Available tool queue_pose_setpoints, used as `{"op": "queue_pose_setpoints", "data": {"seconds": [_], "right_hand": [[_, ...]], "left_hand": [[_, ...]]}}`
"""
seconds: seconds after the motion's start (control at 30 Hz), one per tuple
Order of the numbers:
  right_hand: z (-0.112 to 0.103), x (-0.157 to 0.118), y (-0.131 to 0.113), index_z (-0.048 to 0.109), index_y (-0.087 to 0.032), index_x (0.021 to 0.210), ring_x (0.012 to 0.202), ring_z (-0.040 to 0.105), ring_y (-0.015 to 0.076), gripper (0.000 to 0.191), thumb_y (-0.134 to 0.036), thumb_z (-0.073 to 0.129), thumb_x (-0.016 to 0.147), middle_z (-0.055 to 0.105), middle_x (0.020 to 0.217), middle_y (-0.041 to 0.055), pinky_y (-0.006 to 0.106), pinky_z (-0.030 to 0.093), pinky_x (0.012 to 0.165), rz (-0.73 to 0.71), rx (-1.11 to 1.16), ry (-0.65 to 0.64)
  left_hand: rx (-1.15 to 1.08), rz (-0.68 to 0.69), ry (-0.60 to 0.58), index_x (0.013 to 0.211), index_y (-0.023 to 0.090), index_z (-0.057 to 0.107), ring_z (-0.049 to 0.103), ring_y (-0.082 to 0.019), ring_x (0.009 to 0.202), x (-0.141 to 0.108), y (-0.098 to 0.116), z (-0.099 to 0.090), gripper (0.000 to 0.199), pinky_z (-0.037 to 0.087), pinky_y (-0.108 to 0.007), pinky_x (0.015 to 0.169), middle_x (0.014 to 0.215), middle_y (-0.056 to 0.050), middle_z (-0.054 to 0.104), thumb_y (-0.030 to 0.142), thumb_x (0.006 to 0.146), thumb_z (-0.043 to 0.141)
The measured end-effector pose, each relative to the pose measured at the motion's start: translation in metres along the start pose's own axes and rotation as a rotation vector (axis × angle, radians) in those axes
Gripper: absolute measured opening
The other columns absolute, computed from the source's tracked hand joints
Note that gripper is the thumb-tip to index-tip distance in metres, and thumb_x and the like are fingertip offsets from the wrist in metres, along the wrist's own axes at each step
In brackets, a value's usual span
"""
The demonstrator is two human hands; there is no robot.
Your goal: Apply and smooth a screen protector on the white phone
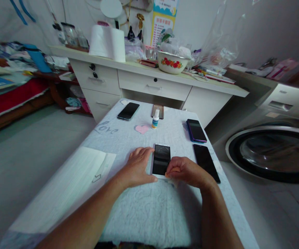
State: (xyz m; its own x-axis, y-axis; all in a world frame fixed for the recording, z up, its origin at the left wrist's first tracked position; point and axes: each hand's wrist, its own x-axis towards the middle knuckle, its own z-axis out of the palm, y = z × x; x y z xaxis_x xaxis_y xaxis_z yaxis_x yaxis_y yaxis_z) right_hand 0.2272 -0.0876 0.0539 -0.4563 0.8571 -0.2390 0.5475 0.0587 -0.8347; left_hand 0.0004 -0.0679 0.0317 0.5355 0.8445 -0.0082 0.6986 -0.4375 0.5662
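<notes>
A white smartphone [161,159] with a dark screen lies flat on the cloth-covered table in front of me. My left hand [140,164] braces it from the left, with fingers at the upper left edge and the thumb at the lower corner. Over the phone's lower right corner, my right hand [184,170] is closed in a pinch on a small orange piece [167,175], mostly hidden by the fingers. Whether that piece is cloth or sponge I cannot tell. Beyond the phone stands a small white spray bottle [155,119] with a blue and yellow label.
Right of my hands lie a black phone [207,162] and stacked phones [196,130]. Farther back are another phone [128,111] and a brownish phone case [161,111]. A white desk [154,83] stands behind the table, a washing machine [271,148] to the right.
</notes>
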Motion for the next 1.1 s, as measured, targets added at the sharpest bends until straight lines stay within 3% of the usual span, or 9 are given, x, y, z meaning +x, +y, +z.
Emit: {"op": "queue_pose_setpoints", "data": {"seconds": [0.2, 0.5, 0.63, 0.9, 1.1], "right_hand": [[0.002, 0.002, -0.001, 0.069, -0.018, 0.074, 0.067, 0.063, 0.0127, 0.006, -0.019, 0.063, 0.075, 0.067, 0.074, -0.0003, 0.022, 0.047, 0.063, 0.006, 0.003, 0.08], [0.002, 0.012, 0.002, 0.07, -0.019, 0.08, 0.077, 0.059, 0.0148, 0.009, -0.021, 0.062, 0.081, 0.064, 0.08, 0.0026, 0.025, 0.044, 0.069, -0.037, -0.354, 0.368], [0.003, 0.012, 0.001, 0.07, -0.019, 0.079, 0.076, 0.06, 0.014, 0.009, -0.018, 0.061, 0.081, 0.064, 0.079, 0.0018, 0.024, 0.044, 0.069, -0.071, -0.326, 0.323], [0.008, 0.01, 0.004, 0.071, -0.019, 0.076, 0.071, 0.061, 0.0125, 0.011, -0.013, 0.062, 0.077, 0.066, 0.079, 0.0012, 0.023, 0.046, 0.067, -0.12, -0.139, 0.06], [0.007, 0.011, 0.004, 0.07, -0.019, 0.076, 0.07, 0.062, 0.0131, 0.005, -0.019, 0.065, 0.077, 0.065, 0.078, 0.0012, 0.023, 0.047, 0.066, -0.07, -0.048, 0.091]], "left_hand": [[0.012, -0.003, 0.018, 0.131, 0.024, 0.036, 0.035, -0.031, 0.128, 0.0, 0.002, 0.0, 0.081, 0.032, -0.044, 0.105, 0.137, -0.008, 0.046, 0.041, 0.061, 0.072], [0.018, 0.007, 0.02, 0.132, 0.023, 0.036, 0.034, -0.03, 0.129, -0.001, 0.0, 0.001, 0.081, 0.03, -0.044, 0.106, 0.138, -0.008, 0.044, 0.042, 0.061, 0.072], [0.013, -0.005, 0.012, 0.13, 0.024, 0.037, 0.035, -0.031, 0.128, -0.001, 0.002, -0.001, 0.08, 0.03, -0.044, 0.106, 0.138, -0.008, 0.045, 0.041, 0.061, 0.072], [0.022, 0.023, 0.037, 0.132, 0.024, 0.037, 0.034, -0.029, 0.128, 0.001, -0.004, 0.003, 0.08, 0.03, -0.043, 0.106, 0.139, -0.006, 0.044, 0.041, 0.061, 0.071], [0.029, 0.009, 0.016, 0.134, 0.023, 0.036, 0.033, -0.029, 0.129, 0.001, -0.005, 0.004, 0.083, 0.029, -0.042, 0.107, 0.142, -0.006, 0.042, 0.043, 0.061, 0.071]]}}
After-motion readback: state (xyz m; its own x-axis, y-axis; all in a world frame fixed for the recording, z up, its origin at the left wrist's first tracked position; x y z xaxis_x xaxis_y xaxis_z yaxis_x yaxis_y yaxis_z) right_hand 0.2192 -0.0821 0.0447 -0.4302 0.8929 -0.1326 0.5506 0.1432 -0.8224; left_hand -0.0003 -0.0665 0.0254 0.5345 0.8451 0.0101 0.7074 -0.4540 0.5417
